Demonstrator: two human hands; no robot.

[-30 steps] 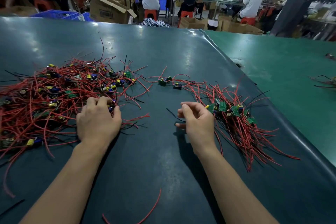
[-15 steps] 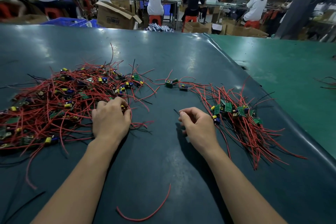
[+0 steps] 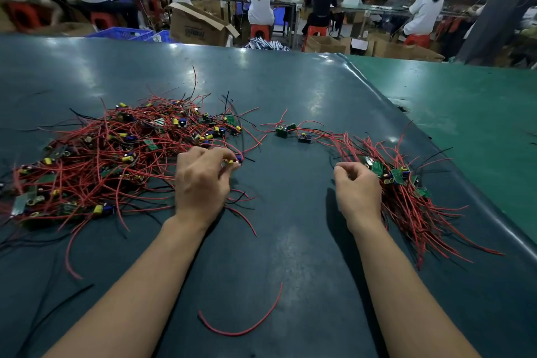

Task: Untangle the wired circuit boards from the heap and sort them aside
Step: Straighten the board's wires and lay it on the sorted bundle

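- The left hand (image 3: 203, 180) sits at the right edge of the tangled heap of red-wired green circuit boards (image 3: 116, 160), on the left half of the dark blue-grey matted counter (image 3: 290, 241). Its fingertips (image 3: 232, 162) pinch a small board with a yellow and a blue part (image 3: 236, 160), so this grip is closed on one piece only.
- To do this step well, I judge the board should be lifted slowly up and towards the counter's middle, so that its red leads slide out of the heap rather than drag neighbours along; if the leads snag, a small shake or a hold-down by the free hand would help.
- The right hand (image 3: 359, 186) lies just beside the sorted bundle of boards with red wires laid alongside one another (image 3: 406, 197), near the counter's right edge. Its fingers are curled with thumb against forefinger; whether a thin wire is between them I cannot tell.
- Both forearms reach forward from the near edge, the wrists low over the counter and the backs of the hands turned up.
- Three loose boards (image 3: 290, 132) lie between heap and bundle, and a stray curved red wire (image 3: 247, 325) lies near the near edge.
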